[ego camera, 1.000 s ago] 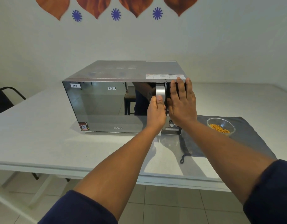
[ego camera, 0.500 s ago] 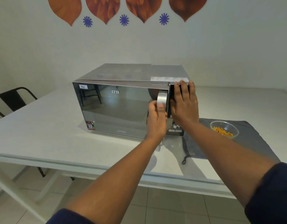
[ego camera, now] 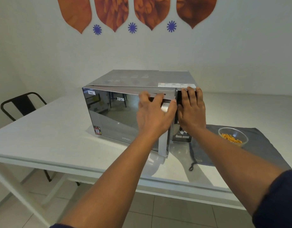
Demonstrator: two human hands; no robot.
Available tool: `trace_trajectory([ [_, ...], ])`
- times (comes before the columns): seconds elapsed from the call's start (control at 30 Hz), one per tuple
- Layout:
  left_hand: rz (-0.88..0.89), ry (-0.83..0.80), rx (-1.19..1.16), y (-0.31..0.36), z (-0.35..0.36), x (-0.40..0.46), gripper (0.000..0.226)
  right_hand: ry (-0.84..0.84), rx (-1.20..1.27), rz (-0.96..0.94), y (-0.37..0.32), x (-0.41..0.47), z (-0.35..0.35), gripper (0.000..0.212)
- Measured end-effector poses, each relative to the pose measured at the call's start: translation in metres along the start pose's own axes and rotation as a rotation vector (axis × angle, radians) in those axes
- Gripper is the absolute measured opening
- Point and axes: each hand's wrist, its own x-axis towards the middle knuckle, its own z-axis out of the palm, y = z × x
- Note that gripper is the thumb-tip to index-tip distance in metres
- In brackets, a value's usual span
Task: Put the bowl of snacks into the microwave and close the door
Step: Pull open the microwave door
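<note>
A silver microwave stands on the white table. Its mirrored door is slightly ajar, the right edge swung out toward me. My left hand grips the door's upper right corner around the handle, fingers over the top edge and thumb at the side. My right hand lies flat with fingers apart against the dark control panel, holding nothing. A clear glass bowl of orange snacks sits to the right of the microwave, apart from both hands.
The bowl rests on a grey cloth whose drawstring trails toward the table's front edge. A black metal chair stands at the table's left side. A white wall with orange decorations is close behind.
The door went from shut to slightly ajar. My left hand shifted from a fist on the handle to a wider grip on the door's corner. My right hand stayed on the panel.
</note>
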Motion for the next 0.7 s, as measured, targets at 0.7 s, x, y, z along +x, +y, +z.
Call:
trace_trajectory([
  [0.7, -0.34, -0.709, 0.788, -0.036, -0.095, 0.096, 0.065, -0.076, 0.057, 0.07, -0.01, 0.0, -0.012, 0.061],
])
